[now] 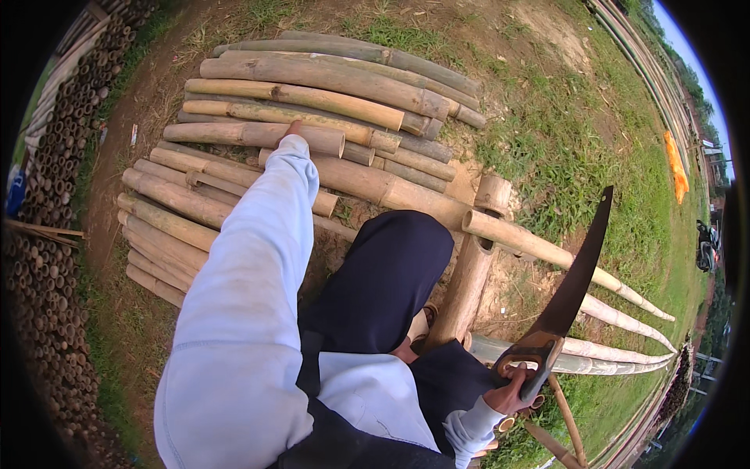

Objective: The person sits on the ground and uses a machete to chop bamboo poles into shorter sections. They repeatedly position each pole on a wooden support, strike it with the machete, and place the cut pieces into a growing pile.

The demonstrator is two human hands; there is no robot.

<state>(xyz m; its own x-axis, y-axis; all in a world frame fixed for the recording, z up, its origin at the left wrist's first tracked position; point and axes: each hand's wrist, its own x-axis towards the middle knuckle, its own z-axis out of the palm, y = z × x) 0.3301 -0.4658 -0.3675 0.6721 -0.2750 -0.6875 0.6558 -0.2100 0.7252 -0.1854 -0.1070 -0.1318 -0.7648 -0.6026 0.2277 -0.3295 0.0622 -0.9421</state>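
Note:
My right hand (509,393) is closed round the handle of a handsaw (574,289). The saw's long dark blade points up and away, in the air before the bamboo poles on the right. My left arm, in a pale blue sleeve, stretches far forward. At its end my left hand (291,133) grips a cut bamboo piece (226,133) near that piece's right end; the sleeve partly hides the fingers. This piece lies among several other cut bamboo lengths (328,80) in a row on the ground.
A thick bamboo pole (375,184) runs to an upright slotted bamboo post (465,293) beside my knee. Longer poles (547,250) reach out to the right. Stacked bamboo (47,297) lines the left side. An orange cloth (675,168) and a parked motorbike (707,245) are farther off.

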